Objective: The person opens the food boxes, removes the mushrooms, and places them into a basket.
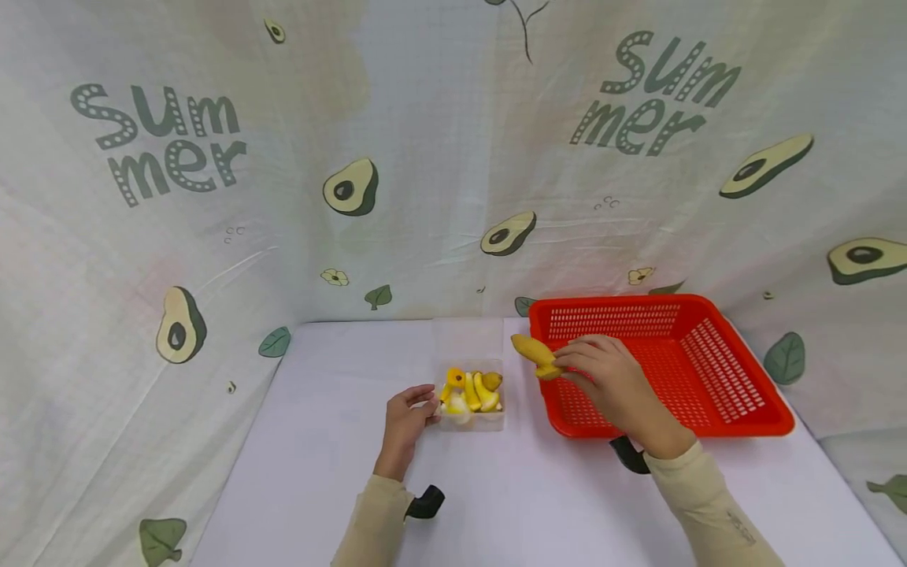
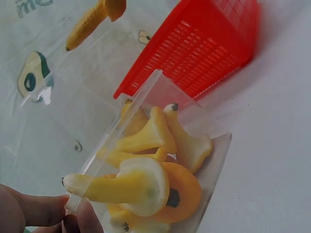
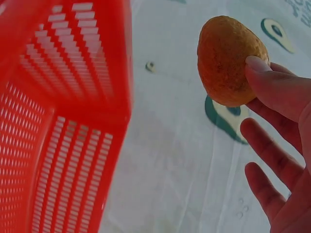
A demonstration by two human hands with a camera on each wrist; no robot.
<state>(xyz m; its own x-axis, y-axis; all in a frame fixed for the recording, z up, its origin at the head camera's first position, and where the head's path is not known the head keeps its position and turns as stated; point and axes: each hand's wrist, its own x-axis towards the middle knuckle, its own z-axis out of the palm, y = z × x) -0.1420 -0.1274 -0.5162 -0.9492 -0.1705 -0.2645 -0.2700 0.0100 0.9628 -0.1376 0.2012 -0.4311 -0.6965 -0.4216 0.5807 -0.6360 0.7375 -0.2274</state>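
A yellow gourd [image 1: 530, 351] is held up at the red basket's [image 1: 616, 302] left edge, pinched by the right hand [image 1: 612, 386]. Farther left, the left hand [image 1: 407, 425] grips the filled clear box [image 1: 489, 424]; I'd steady that box and move the gourd gently, clear of both rims.

The left sleeve [image 1: 375, 521], bottom centre, and right sleeve [image 1: 697, 500], lower right, are beige; the right bears a small dark mark [image 1: 742, 528]. The left wrist mount [image 1: 427, 502] and right wrist mount [image 1: 629, 456] are black and curved.
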